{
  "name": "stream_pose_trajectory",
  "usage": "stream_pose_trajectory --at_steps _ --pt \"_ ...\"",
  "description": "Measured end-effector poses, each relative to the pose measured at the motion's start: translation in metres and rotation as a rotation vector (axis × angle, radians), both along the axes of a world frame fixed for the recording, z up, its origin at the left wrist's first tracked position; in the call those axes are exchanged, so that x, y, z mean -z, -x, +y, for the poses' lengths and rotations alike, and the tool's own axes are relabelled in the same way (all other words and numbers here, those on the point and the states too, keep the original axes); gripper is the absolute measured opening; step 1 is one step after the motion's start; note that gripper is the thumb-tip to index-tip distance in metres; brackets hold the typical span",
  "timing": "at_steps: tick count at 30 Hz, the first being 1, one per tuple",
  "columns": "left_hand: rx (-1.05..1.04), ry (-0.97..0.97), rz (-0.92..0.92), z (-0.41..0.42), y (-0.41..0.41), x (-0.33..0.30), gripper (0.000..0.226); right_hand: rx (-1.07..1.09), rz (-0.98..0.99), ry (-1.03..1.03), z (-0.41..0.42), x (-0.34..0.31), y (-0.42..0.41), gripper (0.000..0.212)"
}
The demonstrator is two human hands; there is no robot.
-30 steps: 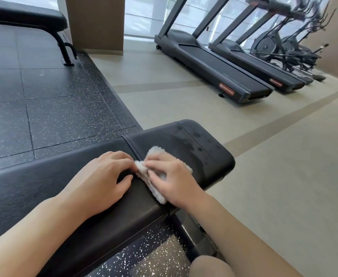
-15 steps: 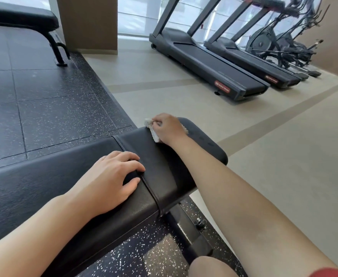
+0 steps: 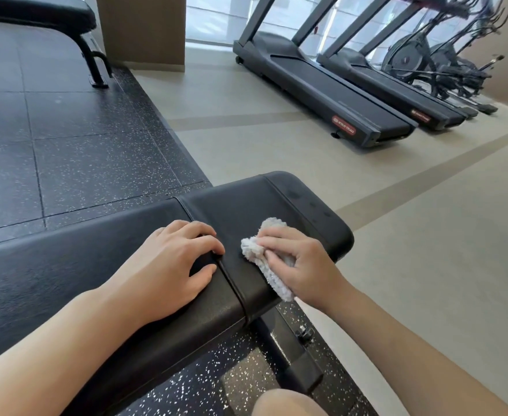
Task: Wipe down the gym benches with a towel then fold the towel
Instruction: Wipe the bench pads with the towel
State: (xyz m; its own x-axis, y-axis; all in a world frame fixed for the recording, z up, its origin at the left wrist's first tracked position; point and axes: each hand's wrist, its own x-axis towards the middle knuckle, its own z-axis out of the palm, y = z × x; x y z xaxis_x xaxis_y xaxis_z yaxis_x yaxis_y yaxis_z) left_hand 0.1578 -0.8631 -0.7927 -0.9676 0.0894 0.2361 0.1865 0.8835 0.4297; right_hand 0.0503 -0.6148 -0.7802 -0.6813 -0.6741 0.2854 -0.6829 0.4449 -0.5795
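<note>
1. White terry towel [image 3: 264, 259], bunched into a wad, lies on the black padded bench [image 3: 240, 211] just right of centre in the frame, on the short end pad beyond the seam
2. Part of the towel sticks out above and to the left of the fingers, and a strip trails down along the thumb side to the pad's near edge; the rest is hidden under the palm
3. Right hand [image 3: 300, 265] sits on top of the towel with fingers curled round the wad, pressing it down onto the pad; its forearm runs off to the lower right corner of the frame
4. Left hand [image 3: 168, 265] rests palm down on the long pad just left of the seam, fingers bent with the tips at the seam and the thumb stretched along the pad; it holds nothing, and a narrow gap of bare pad separates it from the towel
5. Below the bench, at the bottom of the frame, a black frame bar stands on the speckled rubber floor [image 3: 66, 145], and a bare knee [image 3: 285, 403] shows at the bottom edge
6. A second bench [image 3: 36, 13] stands in the upper left corner
7. Two treadmills [image 3: 321, 88] lie side by side on the pale floor in the upper right, with further machines behind them
</note>
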Motion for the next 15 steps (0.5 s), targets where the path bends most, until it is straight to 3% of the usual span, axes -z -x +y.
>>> stream_pose_trajectory --at_steps 8,15 --pt "-0.005 -0.015 -0.002 0.002 -0.003 -0.002 0.036 0.258 0.018 -0.038 -0.078 -0.009 0.109 0.022" --pt "0.008 -0.013 -0.017 0.000 -0.005 -0.002 0.041 0.168 0.019 0.008 -0.019 -0.008 0.035 0.021"
